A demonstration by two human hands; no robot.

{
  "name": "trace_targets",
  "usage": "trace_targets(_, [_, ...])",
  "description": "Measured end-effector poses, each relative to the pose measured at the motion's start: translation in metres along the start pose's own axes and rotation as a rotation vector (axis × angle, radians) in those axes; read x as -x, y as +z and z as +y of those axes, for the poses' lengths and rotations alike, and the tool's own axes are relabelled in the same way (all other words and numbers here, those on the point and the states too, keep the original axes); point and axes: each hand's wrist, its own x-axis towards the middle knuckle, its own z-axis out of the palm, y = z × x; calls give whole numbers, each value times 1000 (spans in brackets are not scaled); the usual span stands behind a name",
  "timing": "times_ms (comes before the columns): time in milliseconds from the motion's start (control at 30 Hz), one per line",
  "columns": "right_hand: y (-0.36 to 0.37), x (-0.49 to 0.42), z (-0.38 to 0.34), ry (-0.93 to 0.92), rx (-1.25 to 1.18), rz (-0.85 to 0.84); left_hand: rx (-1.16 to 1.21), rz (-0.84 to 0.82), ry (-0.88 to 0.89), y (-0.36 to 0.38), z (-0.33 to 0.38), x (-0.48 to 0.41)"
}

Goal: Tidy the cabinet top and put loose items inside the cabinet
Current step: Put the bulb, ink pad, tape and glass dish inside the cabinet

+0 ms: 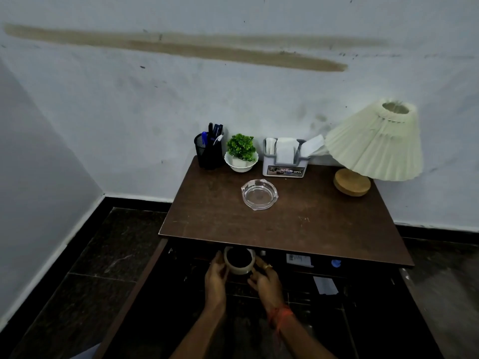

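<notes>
Both hands are holding a white tape roll (239,269) just under the front edge of the cabinet top (298,224), inside the dark open cabinet. The left hand (216,274) is curling its fingers against the roll's left side, and the right hand (267,279) is gripping the right side with bent fingers. Bare wood is lying between that front edge and a glass ashtray (259,194) at mid-top. A pen holder (208,152), plant (241,149), tissue holder (285,164) and lamp (375,143) are lining the back edge.

Cabinet interior (324,301) murky, small items (298,260) inside unidentifiable
</notes>
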Motion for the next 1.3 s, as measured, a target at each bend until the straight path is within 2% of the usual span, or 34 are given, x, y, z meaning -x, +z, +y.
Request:
trace_targets(233, [4, -49, 3, 72, -12, 38, -29, 93, -90, 13, -23, -50])
trace_targets(500, [1, -89, 32, 98, 140, 120, -54, 101, -120, 14, -40, -86])
trace_targets(700, [1, -84, 29, 91, 58, 44, -27, 86, -80, 12, -51, -95])
trace_targets(1000, [-4, -31, 28, 63, 11, -37, -28, 63, -133, 4, -23, -38])
trace_targets(1167, [-8, 6, 13, 62, 39, -102, -2, -14, -26, 7, 0, 8])
trace_targets(1300, [-12, 28, 0, 25, 51, -122, -84, -73, 27, 4, 12, 30])
